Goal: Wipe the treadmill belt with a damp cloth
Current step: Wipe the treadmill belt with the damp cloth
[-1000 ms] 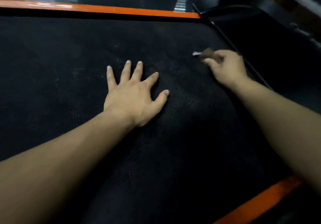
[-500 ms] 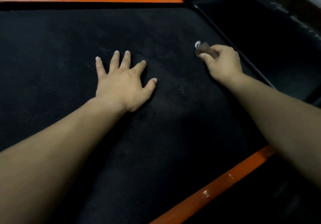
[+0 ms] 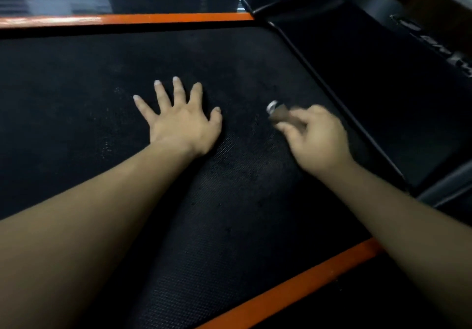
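The black textured treadmill belt (image 3: 229,201) fills most of the view, with faint pale specks on it. My left hand (image 3: 181,122) lies flat on the belt at the centre, fingers spread. To its right, my right hand (image 3: 316,137) grips a small brown wad with a whitish tip, apparently the cloth (image 3: 279,113), which pokes out past the fingers just over the belt. The right hand and the wad are blurred by motion.
Orange side strips run along the belt's far edge (image 3: 153,18) and near edge (image 3: 293,285). A black motor cover (image 3: 370,86) with a raised rim borders the belt on the right. Dark machine parts stand at the top.
My right hand with the wad has swept back along the belt, nearer to my left hand and away from the motor cover. The left hand stays flat; the view shifted.
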Demonstrator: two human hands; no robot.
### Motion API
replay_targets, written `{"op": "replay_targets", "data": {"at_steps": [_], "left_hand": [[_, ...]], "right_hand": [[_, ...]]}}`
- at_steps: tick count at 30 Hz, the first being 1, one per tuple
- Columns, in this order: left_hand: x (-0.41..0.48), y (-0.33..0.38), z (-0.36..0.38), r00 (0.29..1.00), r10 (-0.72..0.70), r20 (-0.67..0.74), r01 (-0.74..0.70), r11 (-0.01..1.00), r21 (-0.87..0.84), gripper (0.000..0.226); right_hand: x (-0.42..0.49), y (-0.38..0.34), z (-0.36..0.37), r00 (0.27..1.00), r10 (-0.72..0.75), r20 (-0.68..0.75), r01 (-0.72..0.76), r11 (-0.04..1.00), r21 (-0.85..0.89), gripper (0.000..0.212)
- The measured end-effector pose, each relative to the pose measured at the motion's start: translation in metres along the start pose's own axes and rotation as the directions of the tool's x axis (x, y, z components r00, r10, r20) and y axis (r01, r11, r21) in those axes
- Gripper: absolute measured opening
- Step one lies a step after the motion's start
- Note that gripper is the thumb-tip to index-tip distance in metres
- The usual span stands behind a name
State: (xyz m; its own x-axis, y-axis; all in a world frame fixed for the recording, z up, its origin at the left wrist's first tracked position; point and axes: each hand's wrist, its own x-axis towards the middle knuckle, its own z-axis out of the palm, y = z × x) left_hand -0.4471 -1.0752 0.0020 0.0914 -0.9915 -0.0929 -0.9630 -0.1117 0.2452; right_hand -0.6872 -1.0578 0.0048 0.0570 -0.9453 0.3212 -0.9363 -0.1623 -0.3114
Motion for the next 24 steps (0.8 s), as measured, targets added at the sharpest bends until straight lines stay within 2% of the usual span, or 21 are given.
{"op": "replay_targets", "data": {"at_steps": [1,3,5,7,8,11,13,15,19,21,24], "left_hand": [[0.0,-0.001,0.002,1.0,0.014,0.004,-0.014,1.0,0.027,0.076],[-0.002,-0.001,0.005,1.0,0.025,-0.005,-0.025,0.999,0.048,0.078],[-0.002,-0.001,0.005,1.0,0.018,-0.011,-0.017,0.998,0.057,0.078],[-0.001,0.0,0.005,1.0,0.014,-0.011,-0.013,0.998,0.065,0.078],[-0.001,0.0,0.006,1.0,0.012,-0.013,-0.011,0.998,0.069,0.077],[0.0,0.0,0.008,1.0,0.009,-0.021,-0.008,0.997,0.073,0.077],[0.002,-0.001,0.009,1.0,0.008,-0.03,-0.005,0.997,0.082,0.077],[0.003,-0.002,0.01,1.0,0.006,-0.031,-0.004,0.996,0.084,0.077],[0.002,-0.001,0.011,0.999,0.006,-0.051,-0.001,0.996,0.085,0.08],[0.003,0.0,0.01,0.999,0.005,-0.045,-0.001,0.997,0.08,0.08],[0.003,0.0,0.01,0.999,0.01,-0.038,-0.006,0.995,0.098,0.078]], "right_hand": [[-0.012,-0.006,-0.002,0.997,-0.068,0.044,0.065,0.996,0.053,0.025],[-0.006,-0.005,-0.009,0.986,-0.105,0.131,0.094,0.992,0.085,0.026],[0.041,0.003,-0.001,0.993,-0.051,0.107,0.05,0.999,0.007,0.028],[0.095,0.005,0.013,0.994,0.087,0.062,-0.089,0.996,0.019,0.025],[0.115,-0.002,0.023,0.995,0.091,0.051,-0.093,0.995,0.031,0.025],[0.147,-0.033,0.056,0.99,-0.097,0.102,0.09,0.993,0.074,0.023],[0.166,-0.039,0.067,0.982,-0.15,0.117,0.137,0.984,0.112,0.023],[0.198,-0.029,0.07,0.991,-0.116,0.061,0.113,0.992,0.059,0.027],[0.261,-0.003,0.07,0.998,0.057,-0.038,-0.061,0.989,-0.135,0.034],[0.27,0.0,0.071,0.994,0.1,-0.047,-0.106,0.983,-0.149,0.033],[0.259,0.004,0.075,1.0,0.01,0.008,-0.009,0.995,-0.103,0.03]]}}
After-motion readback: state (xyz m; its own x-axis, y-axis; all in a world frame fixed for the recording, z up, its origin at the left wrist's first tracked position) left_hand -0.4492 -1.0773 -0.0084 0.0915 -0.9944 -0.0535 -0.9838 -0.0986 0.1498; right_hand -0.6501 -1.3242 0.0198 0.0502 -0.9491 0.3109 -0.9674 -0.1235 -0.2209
